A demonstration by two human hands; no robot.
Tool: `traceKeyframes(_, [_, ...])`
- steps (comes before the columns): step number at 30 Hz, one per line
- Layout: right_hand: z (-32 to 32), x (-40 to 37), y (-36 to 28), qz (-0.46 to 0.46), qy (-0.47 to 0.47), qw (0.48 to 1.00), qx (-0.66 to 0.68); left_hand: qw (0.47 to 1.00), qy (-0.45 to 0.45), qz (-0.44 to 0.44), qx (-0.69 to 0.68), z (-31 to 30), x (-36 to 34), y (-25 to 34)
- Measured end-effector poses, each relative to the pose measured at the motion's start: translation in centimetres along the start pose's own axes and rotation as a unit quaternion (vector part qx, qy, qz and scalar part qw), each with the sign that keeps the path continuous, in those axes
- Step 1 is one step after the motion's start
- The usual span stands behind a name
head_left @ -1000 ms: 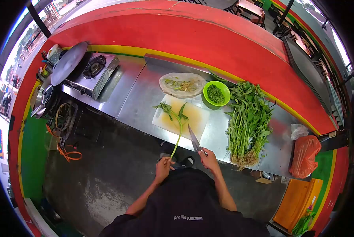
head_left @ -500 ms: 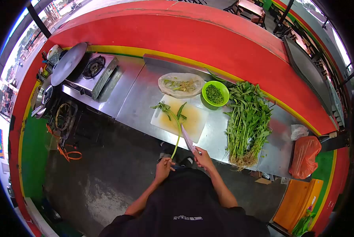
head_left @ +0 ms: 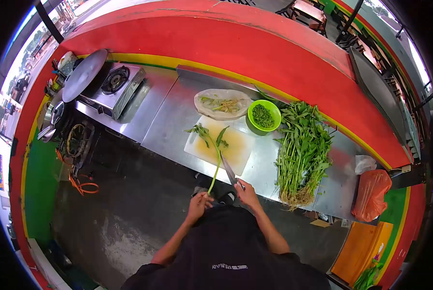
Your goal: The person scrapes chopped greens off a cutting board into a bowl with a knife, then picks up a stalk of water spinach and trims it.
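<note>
My left hand (head_left: 198,207) is closed on the lower end of a green stalk (head_left: 218,166), whose leafy top lies over the white cutting board (head_left: 245,150). In my right hand (head_left: 247,193) is a knife (head_left: 228,169), held by its handle, with the blade pointing up toward the board beside the stalk. Just beyond the board lies a clear plastic bag (head_left: 211,111) with stems and roots in it. A green bowl (head_left: 276,112) of chopped greens stands to its right. A large bunch of leafy greens (head_left: 301,145) lies on the counter right of the board.
A gas stove (head_left: 122,99) with a large round lid (head_left: 84,75) stands on the steel counter (head_left: 163,125) at the left. An orange-red plastic bag (head_left: 371,195) sits at the right end. The red wall (head_left: 226,43) runs behind the counter.
The knife blade has turned slightly and looks darker than before. Both hands have barely moved, and the stalk remains in my left hand.
</note>
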State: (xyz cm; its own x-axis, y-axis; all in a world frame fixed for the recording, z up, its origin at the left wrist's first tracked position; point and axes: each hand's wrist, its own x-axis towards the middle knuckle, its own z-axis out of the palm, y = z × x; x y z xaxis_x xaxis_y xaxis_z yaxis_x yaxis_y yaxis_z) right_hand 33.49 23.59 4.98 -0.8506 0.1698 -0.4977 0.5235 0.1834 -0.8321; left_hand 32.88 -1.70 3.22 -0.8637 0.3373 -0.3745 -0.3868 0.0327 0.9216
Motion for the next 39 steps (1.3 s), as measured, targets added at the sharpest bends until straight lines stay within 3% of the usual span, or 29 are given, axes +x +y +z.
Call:
traceKeyframes(3, [0.6,0.7,0.8,-0.066,0.043,0.996,-0.034,1.000,0.005,-0.011,-0.025,-0.5,0.2,-0.2])
traceKeyframes(7, [0.7,0.8,1.5,-0.062,0.052,0.996,-0.038,0.995,-0.011,-0.042,-0.086,-0.6,0.0,0.5])
traceKeyframes(11, [1.0,1.5,2.9,-0.118,0.059,0.990,-0.040,0.988,-0.001,-0.058,-0.140,-0.5,0.0,0.7])
traceKeyframes(13, [0.9,1.0,1.7,-0.125,0.058,0.990,-0.042,0.990,0.094,0.093,0.046,0.5,0.1,1.2])
traceKeyframes(15, [0.5,0.4,1.0,-0.037,0.017,0.999,-0.002,0.991,0.088,0.085,0.057,0.5,0.1,2.1])
traceKeyframes(22, [0.3,0.3,0.6,-0.035,-0.014,0.999,0.039,0.988,0.099,0.113,-0.035,1.3,1.7,9.4])
traceKeyframes(33, [0.1,-0.2,-0.9,0.039,-0.046,0.995,0.078,0.974,0.097,0.195,-0.058,-1.0,7.1,23.7])
traceKeyframes(39, [-0.2,-0.6,-1.2,0.040,-0.049,0.994,0.091,0.982,0.092,0.148,-0.079,-1.3,6.5,19.7])
